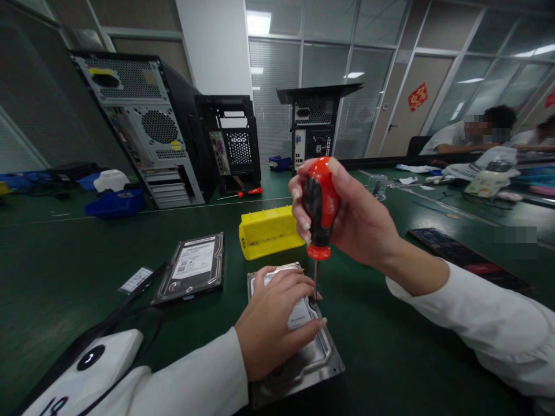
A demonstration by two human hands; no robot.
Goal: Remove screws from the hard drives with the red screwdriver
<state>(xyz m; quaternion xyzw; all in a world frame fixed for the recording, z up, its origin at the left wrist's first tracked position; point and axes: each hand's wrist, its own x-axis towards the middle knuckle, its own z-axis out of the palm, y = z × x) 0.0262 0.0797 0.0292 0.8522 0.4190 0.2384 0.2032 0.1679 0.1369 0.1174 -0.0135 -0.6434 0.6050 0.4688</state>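
hard drive [303,361] lies flat on the green tabletop [203,346], directly under our left hand [280,315], which rests across its upper face with fingers and thumb spread. our right hand [355,216], raised above the drive's right edge, is wrapped around the red-and-black handle of a screwdriver [321,205]. we note the tool near upright, shaft running down to that edge, close beside our left fingertips; whether the tip sits in a screw we cannot tell. left of the drive: a second hard drive [195,263], label up. just beyond the drive: a yellow bin [255,237]. right of it, well apart: a dark phone [463,257].
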